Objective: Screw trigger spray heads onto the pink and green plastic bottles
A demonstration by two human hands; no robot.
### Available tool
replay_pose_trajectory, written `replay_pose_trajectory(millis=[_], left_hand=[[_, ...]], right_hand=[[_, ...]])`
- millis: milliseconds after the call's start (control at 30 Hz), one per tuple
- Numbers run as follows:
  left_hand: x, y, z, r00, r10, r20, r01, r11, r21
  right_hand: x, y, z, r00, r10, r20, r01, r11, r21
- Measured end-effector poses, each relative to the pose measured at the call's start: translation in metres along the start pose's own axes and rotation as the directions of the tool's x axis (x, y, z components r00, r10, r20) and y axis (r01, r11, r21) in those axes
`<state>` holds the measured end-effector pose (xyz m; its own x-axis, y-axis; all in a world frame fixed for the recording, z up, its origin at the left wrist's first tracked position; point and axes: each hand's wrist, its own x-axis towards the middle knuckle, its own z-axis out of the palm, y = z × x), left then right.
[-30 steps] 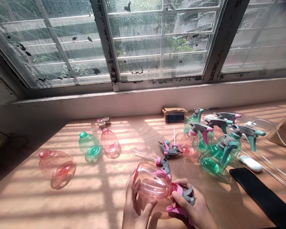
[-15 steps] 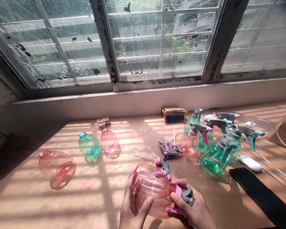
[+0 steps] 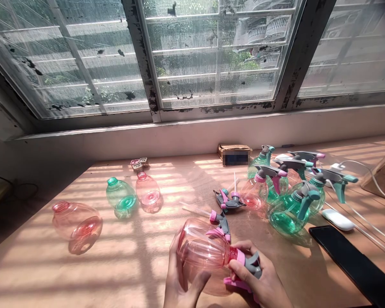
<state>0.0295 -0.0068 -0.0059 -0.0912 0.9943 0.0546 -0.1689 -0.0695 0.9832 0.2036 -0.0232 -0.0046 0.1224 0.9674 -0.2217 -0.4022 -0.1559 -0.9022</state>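
Note:
I hold a clear pink spray bottle on its side, low in the middle of the view. My left hand wraps round the bottle's body from below. My right hand grips the grey and pink spray head fitted at the bottle's neck. Just behind the bottle, a loose pink and grey spray head with a thin tube lies on the wooden table. A second loose spray head lies a little farther back.
Three capless bottles lie at the left: pink, green, pink. Several capped green and pink spray bottles cluster at the right. A black phone, a white mouse, cables and a small cardboard box sit nearby.
My left hand has shifted its grip slightly lower round the pink bottle. The bottle and my right hand on the spray head have barely moved.

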Motion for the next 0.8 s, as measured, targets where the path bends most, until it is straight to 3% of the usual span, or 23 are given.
replay_pose_trajectory(millis=[167,300,467,700,800], left_hand=[[0.002,-0.004,-0.004,0.997,0.007,-0.078,-0.005,0.999,0.034],[0.002,-0.009,-0.004,0.995,-0.038,-0.089,0.044,0.996,0.072],[0.000,-0.009,0.000,0.998,0.011,-0.057,-0.008,0.999,0.046],[0.006,-0.003,0.003,0.996,-0.023,-0.082,0.019,0.999,-0.041],[0.006,-0.002,0.000,0.997,-0.005,-0.073,0.005,1.000,-0.005]], right_hand=[[0.000,0.000,0.001,1.000,0.014,0.008,-0.014,1.000,-0.004],[0.002,0.000,-0.001,1.000,0.027,0.004,-0.027,0.999,0.041],[0.001,-0.001,0.000,0.999,0.040,0.008,-0.041,0.998,0.052],[-0.001,-0.001,0.005,0.994,-0.095,0.048,0.098,0.994,-0.057],[0.000,-0.001,0.004,0.999,-0.033,0.021,0.034,0.999,-0.027]])
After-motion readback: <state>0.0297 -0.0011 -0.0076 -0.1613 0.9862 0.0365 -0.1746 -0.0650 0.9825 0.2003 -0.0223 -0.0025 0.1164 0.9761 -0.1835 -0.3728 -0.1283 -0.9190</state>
